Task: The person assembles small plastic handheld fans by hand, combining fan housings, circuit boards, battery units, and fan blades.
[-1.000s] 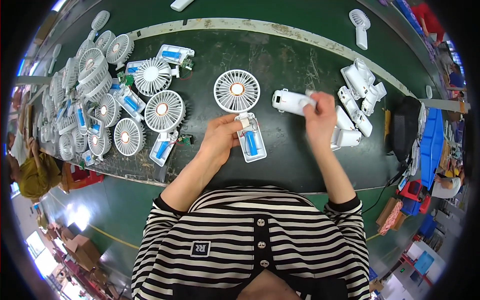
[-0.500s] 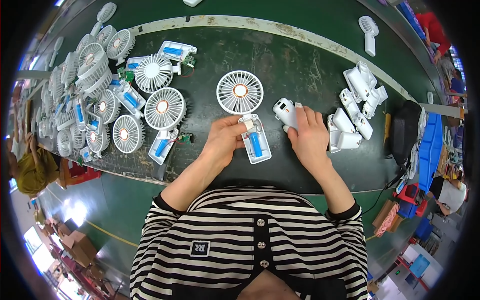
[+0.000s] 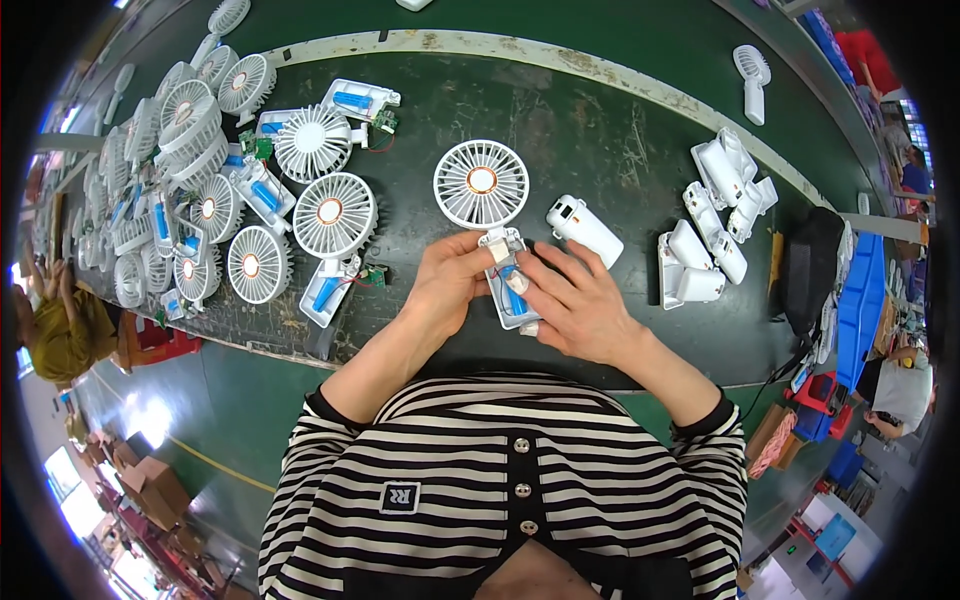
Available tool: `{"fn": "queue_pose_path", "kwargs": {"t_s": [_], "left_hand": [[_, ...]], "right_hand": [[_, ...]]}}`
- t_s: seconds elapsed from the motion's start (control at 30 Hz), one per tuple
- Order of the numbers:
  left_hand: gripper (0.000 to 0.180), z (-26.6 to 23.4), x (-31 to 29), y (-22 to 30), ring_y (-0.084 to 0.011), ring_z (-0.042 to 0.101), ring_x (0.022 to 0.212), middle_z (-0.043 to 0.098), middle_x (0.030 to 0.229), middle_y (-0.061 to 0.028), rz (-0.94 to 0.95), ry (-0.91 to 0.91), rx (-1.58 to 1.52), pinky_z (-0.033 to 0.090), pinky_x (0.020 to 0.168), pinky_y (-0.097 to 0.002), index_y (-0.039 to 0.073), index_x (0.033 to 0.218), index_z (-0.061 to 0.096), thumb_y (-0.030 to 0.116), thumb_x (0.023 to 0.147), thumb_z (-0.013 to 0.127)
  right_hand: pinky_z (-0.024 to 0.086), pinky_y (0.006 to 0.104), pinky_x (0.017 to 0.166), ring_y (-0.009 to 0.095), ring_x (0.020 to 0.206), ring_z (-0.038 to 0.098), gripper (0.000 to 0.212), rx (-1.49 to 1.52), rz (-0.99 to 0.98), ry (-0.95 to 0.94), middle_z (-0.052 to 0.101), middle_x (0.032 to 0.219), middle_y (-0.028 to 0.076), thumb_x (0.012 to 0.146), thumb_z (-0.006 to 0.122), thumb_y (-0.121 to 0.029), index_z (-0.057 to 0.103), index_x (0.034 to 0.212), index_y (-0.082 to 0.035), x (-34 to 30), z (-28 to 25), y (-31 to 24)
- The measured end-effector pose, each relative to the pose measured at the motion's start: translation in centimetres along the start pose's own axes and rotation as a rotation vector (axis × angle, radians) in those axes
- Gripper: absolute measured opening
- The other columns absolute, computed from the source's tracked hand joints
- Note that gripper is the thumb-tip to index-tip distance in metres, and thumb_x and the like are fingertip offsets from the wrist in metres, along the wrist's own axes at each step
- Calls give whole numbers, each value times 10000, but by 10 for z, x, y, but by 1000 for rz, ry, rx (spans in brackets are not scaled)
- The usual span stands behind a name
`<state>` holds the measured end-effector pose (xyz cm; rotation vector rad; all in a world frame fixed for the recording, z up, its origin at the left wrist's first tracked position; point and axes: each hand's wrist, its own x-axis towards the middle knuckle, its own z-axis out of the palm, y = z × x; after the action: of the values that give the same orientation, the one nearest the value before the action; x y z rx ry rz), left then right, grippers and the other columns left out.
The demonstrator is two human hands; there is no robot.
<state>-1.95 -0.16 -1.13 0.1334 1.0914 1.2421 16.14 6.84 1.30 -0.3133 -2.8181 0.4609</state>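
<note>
A white handheld fan (image 3: pixel 481 183) lies face up in front of me, its opened handle toward my body. My left hand (image 3: pixel 447 280) grips the top of that handle, the thumb pressed near the fan's neck. Over the handle's lower part my right hand (image 3: pixel 580 300) has its fingers partly spread, fingertips touching the blue battery (image 3: pixel 515 279). White wraps cover some of my fingertips. Part of the handle shell is hidden under the right hand. Just beyond that hand, a white handle cover (image 3: pixel 586 231) lies loose on the dark table.
Many white fans (image 3: pixel 208 210) with exposed blue batteries and green circuit boards are heaped at the left. Several white handle shells (image 3: pixel 715 225) lie at the right, beside a black bag (image 3: pixel 812 268). Another fan (image 3: pixel 752 82) rests beyond the pale strip. People sit at both sides.
My right hand has let go of the white handle cover and moved left onto the fan's open handle. The left hand keeps its grip.
</note>
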Motion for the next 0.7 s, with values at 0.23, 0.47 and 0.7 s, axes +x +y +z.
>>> {"fn": "queue_pose_path", "kwargs": {"t_s": [0.23,0.47,0.7], "left_hand": [[247,2,-5,-1,-135,596,785,616,906,-71,-53,-50,180,502,680,-274,-17,1013,590,117,806,582],[231,7,-6,-4,-131,600,772,622,890,-62,-52,-58,136,502,672,-270,-17,1010,593,92,807,571],[202,5,-1,-7,-119,598,746,628,871,-55,-37,38,117,498,649,-266,-9,968,606,96,798,572]], "right_hand": [[324,451,942,230,990,455,547,42,-209,-237,487,1103,51,598,706,-280,535,1087,-103,10,-18,14],[316,447,945,235,957,461,600,76,-203,-289,481,1115,76,582,713,-276,518,1117,-86,4,-13,13],[364,448,879,348,1054,452,557,-80,225,-11,429,1221,187,636,633,-161,469,1147,-13,-6,-19,4]]}}
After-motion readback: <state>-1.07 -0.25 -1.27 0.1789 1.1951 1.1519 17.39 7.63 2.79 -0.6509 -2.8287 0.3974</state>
